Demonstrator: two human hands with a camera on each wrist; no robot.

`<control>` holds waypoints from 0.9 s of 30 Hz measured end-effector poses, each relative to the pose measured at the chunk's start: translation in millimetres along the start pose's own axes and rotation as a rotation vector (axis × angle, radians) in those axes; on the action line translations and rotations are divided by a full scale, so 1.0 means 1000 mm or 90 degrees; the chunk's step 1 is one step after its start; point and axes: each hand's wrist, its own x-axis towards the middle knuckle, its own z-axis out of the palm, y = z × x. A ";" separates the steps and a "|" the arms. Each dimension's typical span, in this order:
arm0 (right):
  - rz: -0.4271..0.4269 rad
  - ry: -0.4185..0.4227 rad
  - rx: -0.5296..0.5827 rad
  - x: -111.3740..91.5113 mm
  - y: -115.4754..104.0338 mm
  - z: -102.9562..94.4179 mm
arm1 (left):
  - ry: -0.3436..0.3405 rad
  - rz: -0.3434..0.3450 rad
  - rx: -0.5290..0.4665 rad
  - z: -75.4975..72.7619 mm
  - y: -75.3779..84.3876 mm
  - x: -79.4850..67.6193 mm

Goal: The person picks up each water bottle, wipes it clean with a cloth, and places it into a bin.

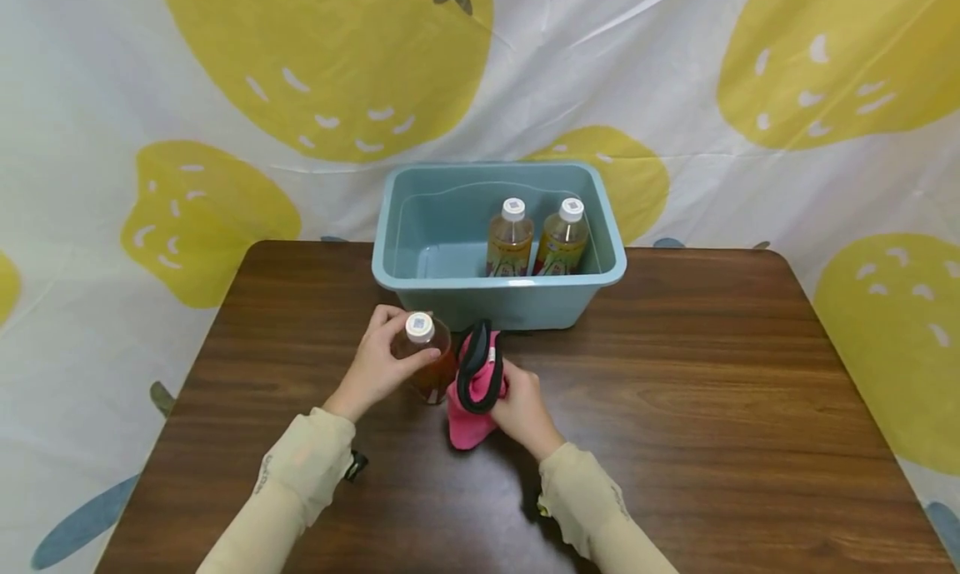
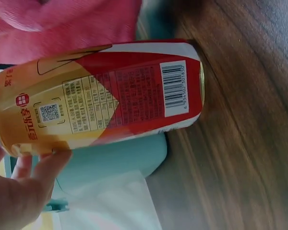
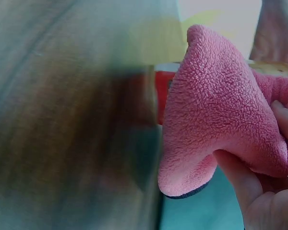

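Observation:
My left hand [image 1: 375,370] grips a drink bottle [image 1: 437,376] near its top, thumb on one side and fingers on the other. The bottle is upright on the table, with a white cap and amber-red contents. Its red and gold label [image 2: 139,96], with a barcode, faces the left wrist camera. In my right hand [image 1: 525,411] is a folded pink fleecy cloth [image 1: 468,428] with black edging, pinched between thumb and fingers. The cloth is just right of the bottle and hides part of it in the right wrist view.
Behind both hands a blue plastic bin [image 1: 498,299] stands on the brown wooden table [image 1: 697,391]. Two capped bottles, a left one [image 1: 510,245] and a right one [image 1: 562,245], stand in its right half. A lemon-patterned curtain [image 1: 337,66] hangs behind the table.

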 end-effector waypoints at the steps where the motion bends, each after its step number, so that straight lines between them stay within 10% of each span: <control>1: -0.003 0.001 0.002 0.000 -0.002 -0.002 | -0.007 0.006 0.000 -0.001 -0.001 0.000; 27: -0.061 -0.030 -0.010 0.033 -0.043 -0.013 | -0.110 0.088 -0.020 -0.019 -0.011 0.002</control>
